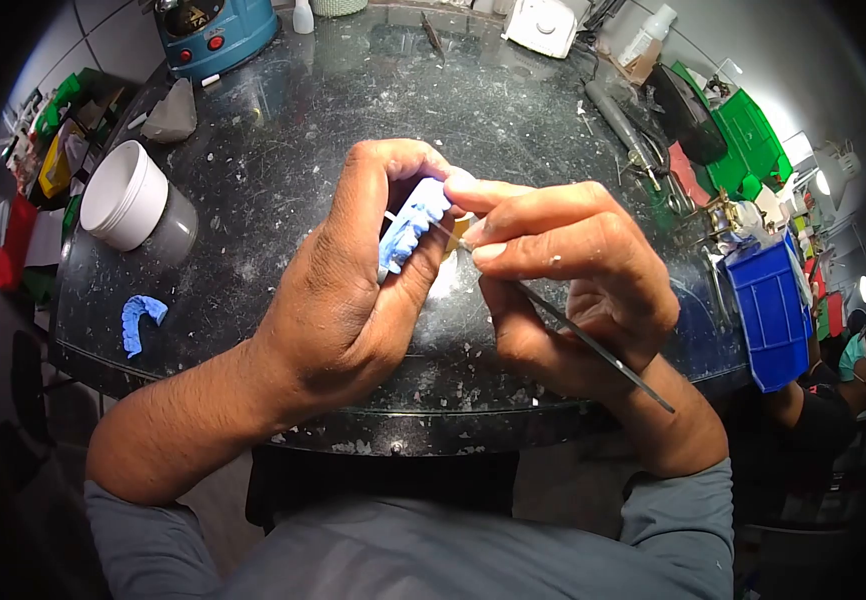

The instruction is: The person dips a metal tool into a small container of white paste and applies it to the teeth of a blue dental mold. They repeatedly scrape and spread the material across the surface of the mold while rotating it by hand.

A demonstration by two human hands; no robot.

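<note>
A blue dental cast with tooth shapes is gripped by my left hand, its fingers curled around the back and the thumb below. My right hand pinches a slim metal dental instrument, whose handle slants down to the right. The instrument's thin tip reaches the cast's toothed side; whether it touches is too fine to tell. My right index fingertip is at the cast's upper end. A second blue dental arch lies on the table to the left of my left forearm.
The dark, scuffed table bears a white tub, a grey lump and a blue machine. A handpiece and a blue bin are at the right. Another person is at the far right.
</note>
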